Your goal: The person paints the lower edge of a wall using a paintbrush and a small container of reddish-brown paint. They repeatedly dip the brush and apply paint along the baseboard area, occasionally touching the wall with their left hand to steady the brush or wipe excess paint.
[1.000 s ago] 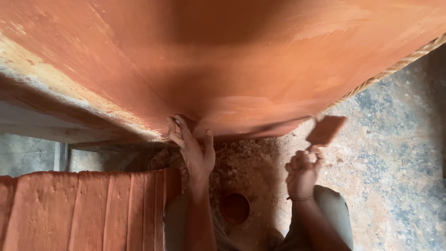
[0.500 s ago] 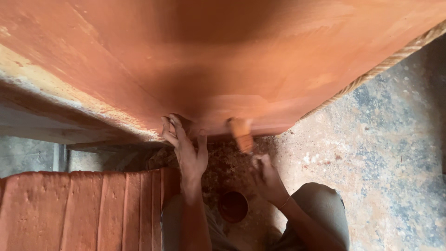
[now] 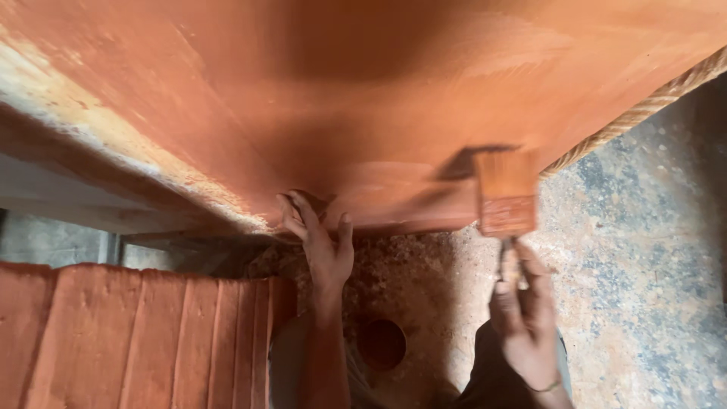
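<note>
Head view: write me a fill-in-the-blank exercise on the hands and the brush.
1. The right hand holds a ____ by its handle.
2. The left hand presses on the lower edge of the big ____-coloured panel.
3. The brush bristles rest against the panel, to the ____ of the left hand.
4. Along the panel's right edge runs a twisted ____.

Missing words: brush; orange; right; rope
</note>
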